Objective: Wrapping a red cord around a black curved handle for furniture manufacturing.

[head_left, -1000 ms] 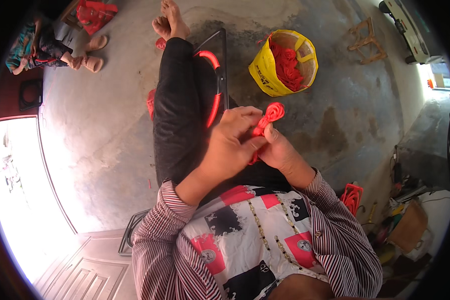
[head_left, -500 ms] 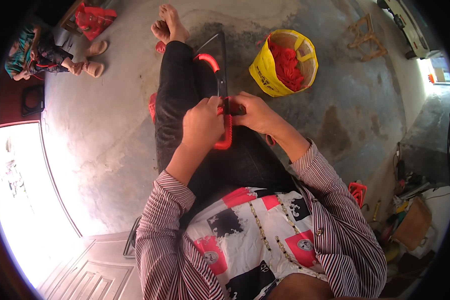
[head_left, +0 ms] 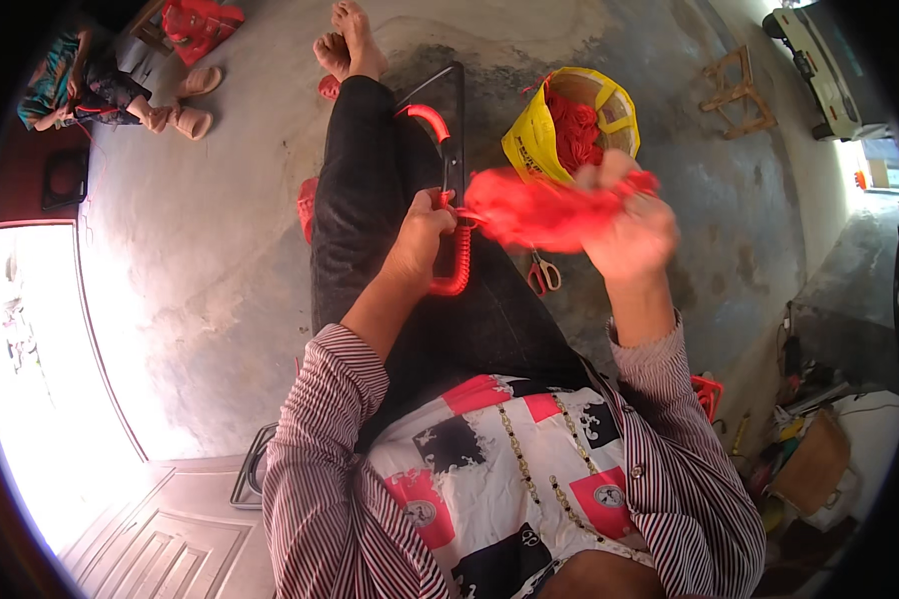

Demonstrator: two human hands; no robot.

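Across my thighs lies a slim black frame (head_left: 458, 110) with a curved red grip (head_left: 428, 120) on its far part. Red cord coils (head_left: 462, 262) wrap tightly round its near, bent end. My left hand (head_left: 425, 235) pinches the frame and the red cord where the wrapping starts. Off to the right, my right hand (head_left: 634, 235) grips a loose bundle of red cord (head_left: 529, 208), blurred by motion. A strand runs from that bundle to the frame beside my left fingers. Scissors (head_left: 542, 275) with pale and red handles show just right of my leg, below the bundle.
A yellow bag (head_left: 529, 140) holding more red cord stands on the floor ahead right. A wooden frame (head_left: 737, 95) lies farther right. Another person (head_left: 70, 80) sits at far left near a red bag (head_left: 200, 28). Clutter (head_left: 814, 464) is piled at the lower right.
My right hand has moved from the frame out to the right, with the red cord bundle now stretched into view. My left hand stays on the frame. The scissors have come into view.
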